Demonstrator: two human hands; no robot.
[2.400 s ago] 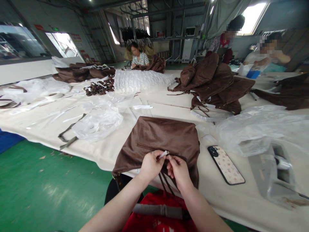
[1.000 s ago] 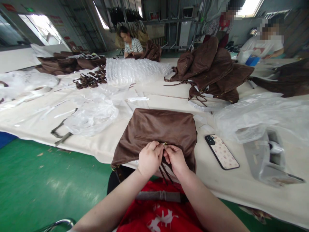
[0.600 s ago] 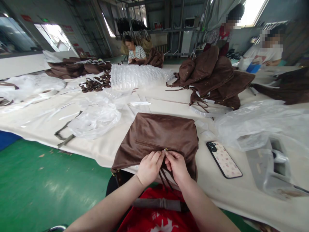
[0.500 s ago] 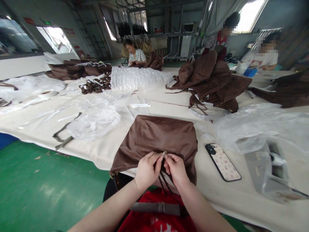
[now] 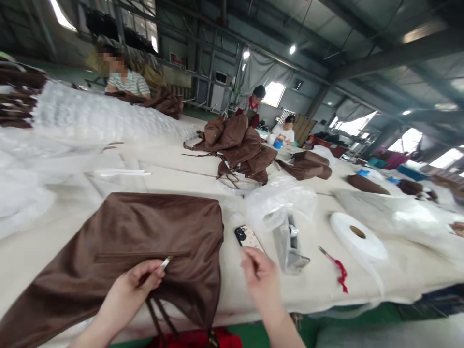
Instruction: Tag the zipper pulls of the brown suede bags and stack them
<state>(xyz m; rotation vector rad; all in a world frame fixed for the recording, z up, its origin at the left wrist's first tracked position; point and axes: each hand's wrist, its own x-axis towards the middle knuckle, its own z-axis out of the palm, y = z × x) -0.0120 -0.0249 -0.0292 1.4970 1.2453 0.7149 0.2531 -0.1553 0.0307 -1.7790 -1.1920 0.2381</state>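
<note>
Brown bag [image 5: 155, 222] lies across a pale table [image 5: 304, 299], the left hand [image 5: 126, 292] pinching a white strip [image 5: 166, 262] at its zipper [image 5: 116, 258]. Right of the bag — near a phone [image 5: 249, 236] — the right hand [image 5: 260, 275] curls its fingers, any grip blurred.

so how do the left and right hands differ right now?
Left hand pinches a white tab by the zipper; right hand has curled fingers, blurred, so can't tell if it grips anything.
Left is over the brown bag; right is off to the bag's right, covering part of the phone in this view.
Shared: both bare, fingers bent.
</note>
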